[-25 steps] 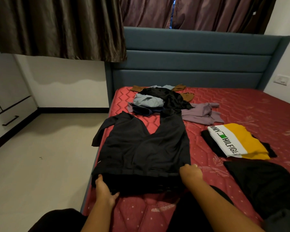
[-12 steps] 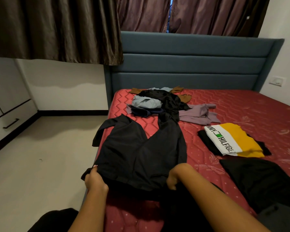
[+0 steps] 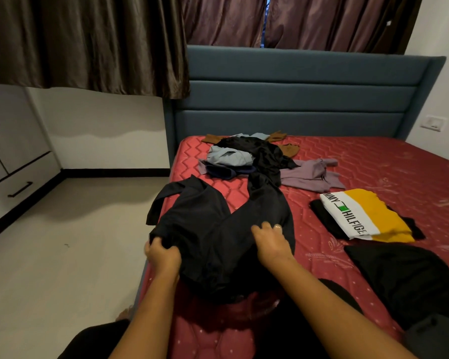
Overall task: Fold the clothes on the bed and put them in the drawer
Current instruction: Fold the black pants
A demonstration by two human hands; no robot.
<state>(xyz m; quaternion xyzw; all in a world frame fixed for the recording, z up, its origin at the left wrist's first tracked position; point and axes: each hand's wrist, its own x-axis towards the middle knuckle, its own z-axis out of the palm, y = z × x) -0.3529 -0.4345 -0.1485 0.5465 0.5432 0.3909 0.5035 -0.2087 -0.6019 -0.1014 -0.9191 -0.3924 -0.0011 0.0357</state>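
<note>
Black trousers (image 3: 218,229) lie spread along the left side of the red mattress (image 3: 389,167), their legs pointing toward the headboard. My left hand (image 3: 163,255) grips the trousers' near left edge, bunching the cloth. My right hand (image 3: 270,242) holds the near right part and has it lifted forward over the legs, so the waist end is doubled over. An unfolded heap of clothes (image 3: 244,156) in black, pale blue, navy and brown sits near the headboard, with a mauve garment (image 3: 309,174) beside it.
A folded white and yellow shirt (image 3: 358,216) rests on a black piece at the right. Another black garment (image 3: 405,270) lies nearer me. A white cabinet with a drawer (image 3: 18,190) stands at the far left across the bare floor (image 3: 62,255). A blue headboard (image 3: 296,99) is behind.
Both hands took hold of the trousers' waist end, lifted it off the mattress and carried it forward over the legs. The camera tilted slightly.
</note>
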